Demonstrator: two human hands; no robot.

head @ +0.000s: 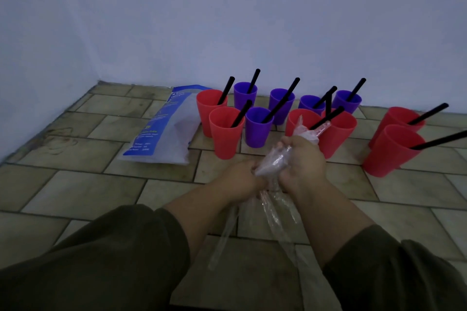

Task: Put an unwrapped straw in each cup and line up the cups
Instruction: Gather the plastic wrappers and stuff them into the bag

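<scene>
The tiled floor (pixel 75 184) carries a blue-and-white bag (pixel 164 129) and, beside it, red and purple cups (pixel 257 126) standing near the wall, each holding a black straw (pixel 280 101). The left hand (pixel 240 179) and right hand (pixel 303 159) both grip crumpled clear wrappers (pixel 273 161).

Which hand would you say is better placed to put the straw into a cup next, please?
Right, probably. The right hand grips the wrapper nearest the straw tip, next to the red cup; the left hand holds the wrapper's tail.
</scene>
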